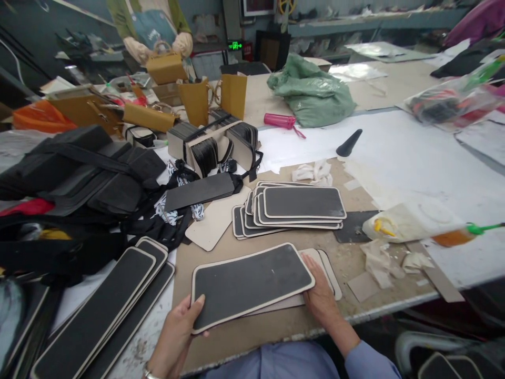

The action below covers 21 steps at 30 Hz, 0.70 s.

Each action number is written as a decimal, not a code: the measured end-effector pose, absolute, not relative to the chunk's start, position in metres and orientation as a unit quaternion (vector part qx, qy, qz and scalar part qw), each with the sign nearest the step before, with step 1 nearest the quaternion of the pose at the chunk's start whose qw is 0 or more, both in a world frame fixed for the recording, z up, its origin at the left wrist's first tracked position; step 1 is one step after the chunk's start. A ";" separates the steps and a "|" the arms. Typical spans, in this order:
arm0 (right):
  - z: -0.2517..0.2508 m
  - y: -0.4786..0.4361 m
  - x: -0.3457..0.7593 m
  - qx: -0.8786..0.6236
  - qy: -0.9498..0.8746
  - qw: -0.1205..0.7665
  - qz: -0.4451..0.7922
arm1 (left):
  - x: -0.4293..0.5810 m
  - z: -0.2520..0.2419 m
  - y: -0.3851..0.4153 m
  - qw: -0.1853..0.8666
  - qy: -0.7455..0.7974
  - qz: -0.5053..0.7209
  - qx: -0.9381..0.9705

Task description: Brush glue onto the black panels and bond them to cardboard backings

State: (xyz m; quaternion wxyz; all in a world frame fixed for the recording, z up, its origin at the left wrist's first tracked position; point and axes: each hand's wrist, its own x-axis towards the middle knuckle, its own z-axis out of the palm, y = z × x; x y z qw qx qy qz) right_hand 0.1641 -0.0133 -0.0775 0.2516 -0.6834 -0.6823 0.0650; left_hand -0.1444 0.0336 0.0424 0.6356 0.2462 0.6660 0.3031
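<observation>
Black panel (252, 287) slanted; left hand (179, 326), fingers pinching one end; right hand (320, 292), fingers straight along other, grip unclear.

The one view comes from the wearer's head, above and on the near side of the dark panel (252, 284), facing forward and tilted down. It is close enough for that panel to span much of the lower middle, with the left hand (177, 326) and right hand (321, 292) at its ends. The wearer's blue sleeve (369, 362) shows nearer than the panel; beyond it, the wide view reaches a co-worker (155, 26), far off to its left.
</observation>
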 end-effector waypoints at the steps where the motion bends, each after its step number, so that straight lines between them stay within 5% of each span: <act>1: -0.077 -0.013 0.166 -0.678 -0.687 0.252 0.075 | -0.151 0.043 0.034 0.634 0.666 0.298 0.257; 5: -0.064 -0.005 0.168 -0.688 -0.644 0.301 0.147 | -0.166 0.032 0.033 0.610 0.658 0.290 0.334; 12: -0.033 0.016 0.166 -0.677 -0.512 0.306 0.431 | -0.162 0.002 0.008 0.405 0.626 0.358 0.562; 21: -0.048 0.015 0.160 -0.732 -0.480 0.233 0.423 | -0.166 0.004 0.001 0.220 0.524 0.368 0.736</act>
